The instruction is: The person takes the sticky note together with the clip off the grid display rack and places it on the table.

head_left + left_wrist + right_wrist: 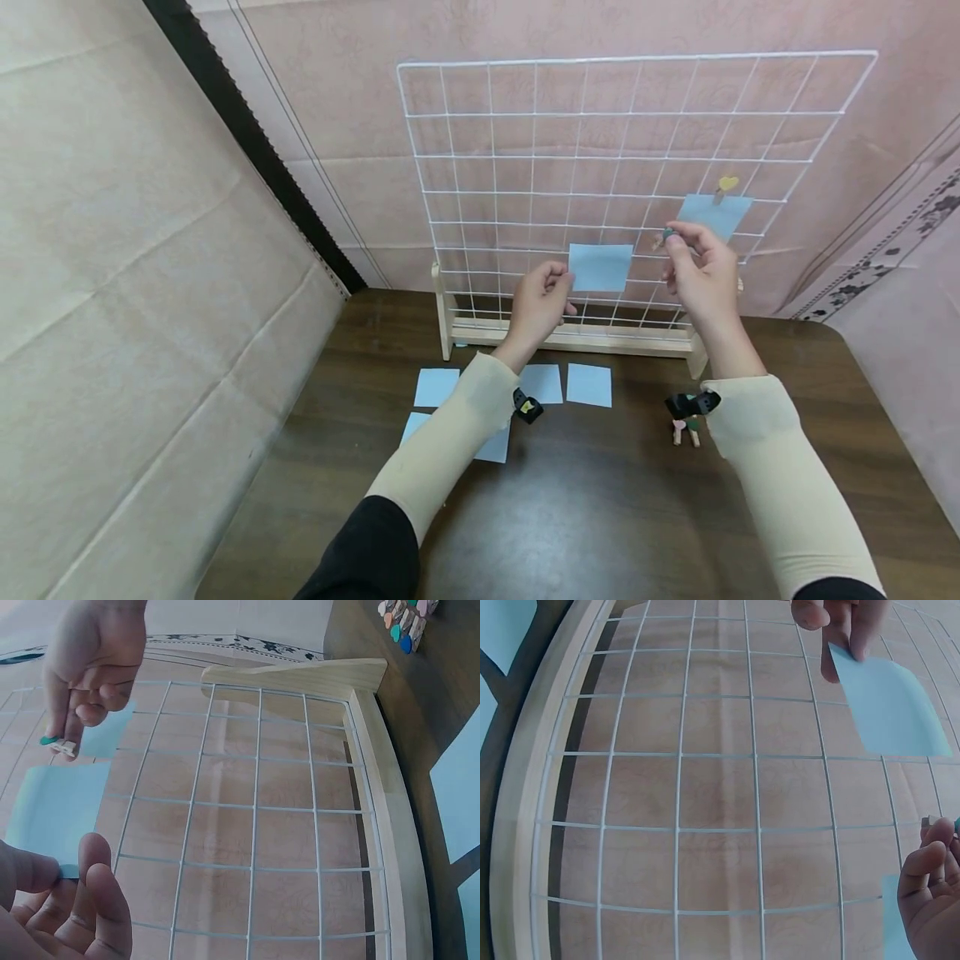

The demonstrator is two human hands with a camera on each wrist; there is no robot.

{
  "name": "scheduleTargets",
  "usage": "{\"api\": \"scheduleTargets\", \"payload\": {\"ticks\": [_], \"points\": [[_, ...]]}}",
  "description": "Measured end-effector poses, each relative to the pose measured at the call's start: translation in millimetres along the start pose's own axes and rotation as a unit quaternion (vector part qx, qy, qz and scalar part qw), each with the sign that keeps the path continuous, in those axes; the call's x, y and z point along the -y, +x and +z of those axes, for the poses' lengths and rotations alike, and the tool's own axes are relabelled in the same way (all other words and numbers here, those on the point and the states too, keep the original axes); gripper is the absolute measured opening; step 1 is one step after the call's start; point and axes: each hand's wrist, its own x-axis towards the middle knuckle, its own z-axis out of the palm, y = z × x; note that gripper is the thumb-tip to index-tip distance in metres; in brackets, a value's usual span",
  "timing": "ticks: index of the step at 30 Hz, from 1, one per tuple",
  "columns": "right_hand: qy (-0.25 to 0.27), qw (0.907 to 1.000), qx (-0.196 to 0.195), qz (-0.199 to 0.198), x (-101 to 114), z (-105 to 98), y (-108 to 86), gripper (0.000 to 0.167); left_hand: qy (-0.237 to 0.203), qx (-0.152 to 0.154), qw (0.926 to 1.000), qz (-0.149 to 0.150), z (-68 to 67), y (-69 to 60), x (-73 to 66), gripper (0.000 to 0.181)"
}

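My left hand (542,302) pinches a blue square of paper (600,267) by its edge, in front of a white wire grid (525,175). Between thumb and fingers of my right hand (703,271) is a small wooden clothespin (63,747) with a green top. To the right, another blue paper (705,213) hangs on the grid under a clothespin with a yellow heart (727,184). In the right wrist view the held paper (892,709) bends slightly at one side, near the wires.
The grid stands in a wooden base (585,337) on a brown table (570,517). Several blue papers (589,385) lie in front of the base, some partly behind the left forearm. Several coloured clothespins (405,626) lie by the right forearm.
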Motion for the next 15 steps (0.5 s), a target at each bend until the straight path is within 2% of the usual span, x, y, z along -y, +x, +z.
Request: {"api": "scheduleTargets", "payload": {"ticks": [8, 15], "points": [[0.016, 0.9998, -0.003, 0.007, -6, -7, -10.4, 0.022, 0.006, 0.0, 0.9999, -0.008, -1.6, -7.9, 0.8, 0.023], [0.022, 0.9996, -0.016, 0.013, -17, -13, -19.1, 0.02, 0.01, 0.0, 0.9998, -0.015, -2.2, -14.4, 7.4, 0.023]]}}
